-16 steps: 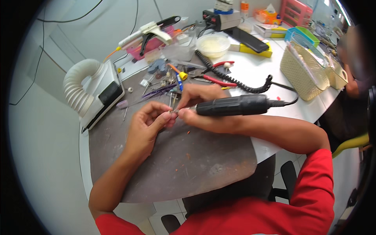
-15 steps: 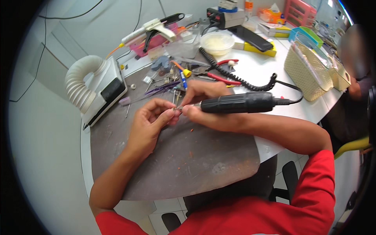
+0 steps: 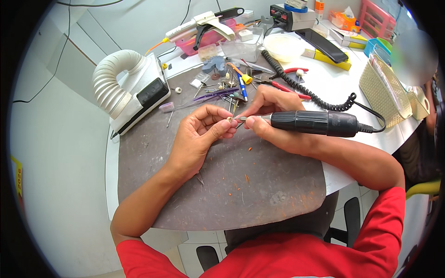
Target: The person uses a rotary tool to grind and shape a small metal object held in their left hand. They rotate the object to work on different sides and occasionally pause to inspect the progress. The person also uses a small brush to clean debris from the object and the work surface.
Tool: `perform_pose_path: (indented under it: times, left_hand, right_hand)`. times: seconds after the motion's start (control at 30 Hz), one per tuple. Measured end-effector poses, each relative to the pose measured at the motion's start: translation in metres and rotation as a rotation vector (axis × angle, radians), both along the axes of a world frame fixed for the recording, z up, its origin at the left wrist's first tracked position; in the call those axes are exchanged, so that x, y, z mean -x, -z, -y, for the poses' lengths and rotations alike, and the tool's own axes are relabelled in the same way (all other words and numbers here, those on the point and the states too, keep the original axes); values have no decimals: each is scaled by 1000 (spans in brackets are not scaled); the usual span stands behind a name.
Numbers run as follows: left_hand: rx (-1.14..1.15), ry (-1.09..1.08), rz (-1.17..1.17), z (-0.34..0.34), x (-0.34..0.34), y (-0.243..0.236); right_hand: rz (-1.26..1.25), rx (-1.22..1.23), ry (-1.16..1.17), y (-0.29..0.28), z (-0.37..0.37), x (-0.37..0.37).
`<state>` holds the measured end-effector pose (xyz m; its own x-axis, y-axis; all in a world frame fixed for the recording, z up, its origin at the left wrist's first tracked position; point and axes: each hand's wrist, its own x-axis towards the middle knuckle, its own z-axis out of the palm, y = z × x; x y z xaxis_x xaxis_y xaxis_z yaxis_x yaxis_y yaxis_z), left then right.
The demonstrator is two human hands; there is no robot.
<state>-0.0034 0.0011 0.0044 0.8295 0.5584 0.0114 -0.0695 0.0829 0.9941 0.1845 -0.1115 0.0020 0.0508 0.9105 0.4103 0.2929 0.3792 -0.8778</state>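
Presently, a pale piece [image 3: 229, 119] is pinched by the left hand [image 3: 194, 136], just beside the bit [image 3: 240, 119] of a drill [image 3: 320, 123] gripped in the right hand [image 3: 283, 103]; were the piece twisted loose by the bit, the left hand could be nicked.

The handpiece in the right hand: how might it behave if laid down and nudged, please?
The handpiece would probably roll, since its barrel looks round. The coiled cord leading to its rear might check that or tug it askew. It may feel rear-heavy, as its thick barrel narrows to a slim metal nose.
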Motion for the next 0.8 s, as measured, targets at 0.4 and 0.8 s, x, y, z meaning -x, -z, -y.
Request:
perform_pose_path:
  times: [0.4, 0.8]
  left_hand:
    - [6, 3, 9, 0, 0, 2]
    - [34, -2, 2, 0, 0, 0]
  right_hand:
    - [-65, -52, 72, 3, 0, 1]
    - [-54, -74, 81, 0, 4, 4]
